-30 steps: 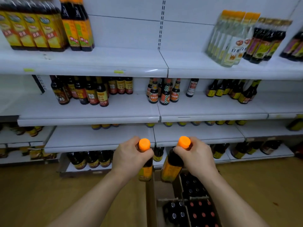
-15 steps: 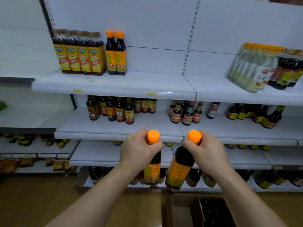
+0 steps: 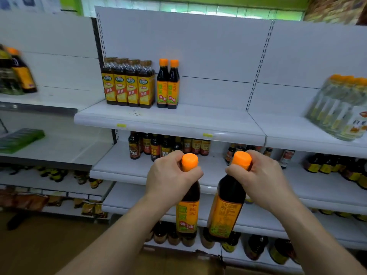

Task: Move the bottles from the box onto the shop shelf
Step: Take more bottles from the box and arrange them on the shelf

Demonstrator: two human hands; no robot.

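Observation:
My left hand grips the neck of a dark bottle with an orange cap and an orange-yellow label. My right hand grips the neck of a second, matching bottle, which tilts a little to the left. Both bottles hang in the air in front of the lower shelves. Above them is the white top shelf, where two matching orange-capped bottles stand upright beside a shrink-wrapped pack of yellow-labelled bottles. Only a cardboard corner of the box shows at the bottom edge.
A wrapped pack of pale bottles leans on the top shelf at the right. The shelf below carries small dark sauce bottles. More bottles stand on the lowest shelves. A neighbouring rack at the left holds a green pack.
Both hands have lifted their bottles up out of the box. The view has tilted upward, so the top shelf now sits mid-frame and the box has nearly dropped out of sight.

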